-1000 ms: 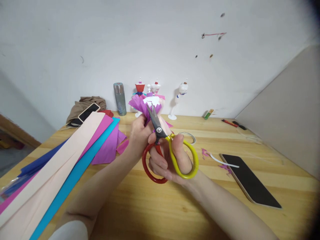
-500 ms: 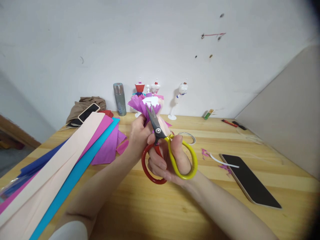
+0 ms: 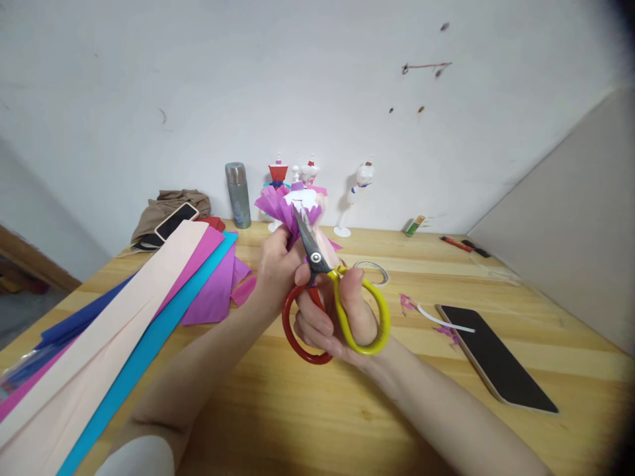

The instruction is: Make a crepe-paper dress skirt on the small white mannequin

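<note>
My left hand (image 3: 274, 264) is closed around a small white dress-form mannequin (image 3: 303, 198) wrapped in ruffled purple crepe paper (image 3: 276, 203), with pale pink paper (image 3: 326, 248) hanging below. In my right hand (image 3: 342, 327) are scissors (image 3: 316, 257) with one red and one yellow handle loop, my thumb through the yellow one. Their dark blades point up and away, at the purple ruffle over the mannequin's chest. The blades look nearly closed; whether paper lies between them I cannot make out. The mannequin's lower part is hidden behind my hands.
Folded crepe paper strips (image 3: 143, 330) cover the left side. A steel flask (image 3: 239, 196), more small mannequins (image 3: 364, 175) and a glue stick (image 3: 415, 226) stand along the wall. A tape roll (image 3: 373, 272), purple scraps (image 3: 449, 334) and a dark tablet-like device (image 3: 499, 360) lie on the right.
The scissor blades have come closer together, and the handle loops have drawn in slightly. My left hand keeps its hold on the mannequin. The view has shifted a little.
</note>
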`<state>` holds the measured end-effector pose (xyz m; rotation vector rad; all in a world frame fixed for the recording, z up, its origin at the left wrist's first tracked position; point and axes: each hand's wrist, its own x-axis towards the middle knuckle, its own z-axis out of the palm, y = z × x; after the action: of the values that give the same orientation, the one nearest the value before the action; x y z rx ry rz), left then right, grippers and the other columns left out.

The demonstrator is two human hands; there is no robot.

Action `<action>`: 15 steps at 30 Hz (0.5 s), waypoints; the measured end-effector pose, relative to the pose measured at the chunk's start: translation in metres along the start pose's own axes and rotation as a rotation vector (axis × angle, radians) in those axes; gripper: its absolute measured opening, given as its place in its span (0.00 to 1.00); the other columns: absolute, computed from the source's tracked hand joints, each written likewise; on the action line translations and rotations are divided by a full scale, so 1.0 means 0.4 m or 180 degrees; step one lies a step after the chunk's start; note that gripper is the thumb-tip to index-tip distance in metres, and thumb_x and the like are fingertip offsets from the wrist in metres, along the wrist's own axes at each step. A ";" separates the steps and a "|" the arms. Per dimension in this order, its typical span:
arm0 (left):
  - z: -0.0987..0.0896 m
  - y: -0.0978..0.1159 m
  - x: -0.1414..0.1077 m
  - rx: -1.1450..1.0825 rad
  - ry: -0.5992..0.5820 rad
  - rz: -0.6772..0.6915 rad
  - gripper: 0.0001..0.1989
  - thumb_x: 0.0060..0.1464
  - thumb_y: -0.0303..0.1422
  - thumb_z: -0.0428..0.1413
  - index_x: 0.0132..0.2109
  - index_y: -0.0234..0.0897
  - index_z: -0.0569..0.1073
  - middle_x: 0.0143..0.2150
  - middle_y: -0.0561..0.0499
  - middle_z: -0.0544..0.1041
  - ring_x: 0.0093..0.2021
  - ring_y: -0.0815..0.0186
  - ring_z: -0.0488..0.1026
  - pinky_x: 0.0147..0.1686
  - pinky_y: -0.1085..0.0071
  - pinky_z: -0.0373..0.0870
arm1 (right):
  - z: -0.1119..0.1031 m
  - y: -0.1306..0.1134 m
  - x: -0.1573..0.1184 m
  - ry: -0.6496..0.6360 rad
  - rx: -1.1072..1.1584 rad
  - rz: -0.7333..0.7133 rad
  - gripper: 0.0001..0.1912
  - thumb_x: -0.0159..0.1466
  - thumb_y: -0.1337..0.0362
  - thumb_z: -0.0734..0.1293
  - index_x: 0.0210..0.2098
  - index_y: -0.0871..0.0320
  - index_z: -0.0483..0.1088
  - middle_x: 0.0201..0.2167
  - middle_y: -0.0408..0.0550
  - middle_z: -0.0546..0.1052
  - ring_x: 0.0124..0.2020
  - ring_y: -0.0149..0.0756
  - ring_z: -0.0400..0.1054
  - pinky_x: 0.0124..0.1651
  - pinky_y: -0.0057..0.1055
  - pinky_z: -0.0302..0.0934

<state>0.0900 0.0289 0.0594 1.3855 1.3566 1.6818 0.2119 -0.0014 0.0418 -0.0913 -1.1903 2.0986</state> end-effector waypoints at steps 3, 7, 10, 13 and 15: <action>0.000 -0.001 -0.001 -0.0009 0.0027 -0.0015 0.12 0.52 0.38 0.60 0.28 0.37 0.69 0.23 0.56 0.69 0.27 0.70 0.63 0.25 0.73 0.59 | 0.000 0.000 0.000 0.0016 0.0015 -0.0003 0.31 0.59 0.32 0.64 0.41 0.53 0.67 0.13 0.29 0.62 0.07 0.20 0.44 0.12 0.19 0.44; 0.000 0.001 -0.002 -0.0018 0.0034 -0.0058 0.12 0.52 0.38 0.60 0.27 0.37 0.69 0.23 0.56 0.69 0.26 0.70 0.63 0.25 0.73 0.59 | 0.000 0.001 0.001 0.0018 0.0011 -0.0007 0.31 0.58 0.31 0.64 0.41 0.53 0.67 0.13 0.29 0.61 0.07 0.20 0.44 0.12 0.20 0.43; 0.000 0.000 -0.001 0.0002 0.0035 -0.0074 0.12 0.52 0.38 0.60 0.27 0.37 0.69 0.23 0.56 0.69 0.26 0.70 0.63 0.24 0.73 0.59 | 0.001 0.001 0.001 -0.0020 0.0031 -0.0033 0.31 0.59 0.32 0.63 0.41 0.54 0.68 0.13 0.29 0.61 0.07 0.20 0.44 0.12 0.20 0.43; 0.001 0.000 -0.001 -0.0058 0.0006 -0.0055 0.12 0.52 0.38 0.60 0.28 0.36 0.69 0.23 0.56 0.69 0.26 0.70 0.63 0.25 0.73 0.59 | 0.003 -0.001 0.001 -0.0049 0.0064 -0.0044 0.30 0.60 0.32 0.63 0.41 0.54 0.68 0.14 0.29 0.62 0.07 0.20 0.45 0.12 0.20 0.43; 0.002 0.001 -0.001 -0.0070 0.0006 -0.0030 0.12 0.52 0.37 0.60 0.27 0.36 0.69 0.24 0.56 0.68 0.26 0.70 0.63 0.25 0.73 0.59 | 0.005 -0.002 0.002 -0.0038 0.0070 -0.0040 0.30 0.60 0.33 0.64 0.41 0.53 0.68 0.14 0.29 0.62 0.07 0.20 0.44 0.12 0.20 0.43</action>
<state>0.0908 0.0287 0.0595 1.3635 1.3397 1.6875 0.2110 -0.0022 0.0437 -0.0609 -1.1717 2.1034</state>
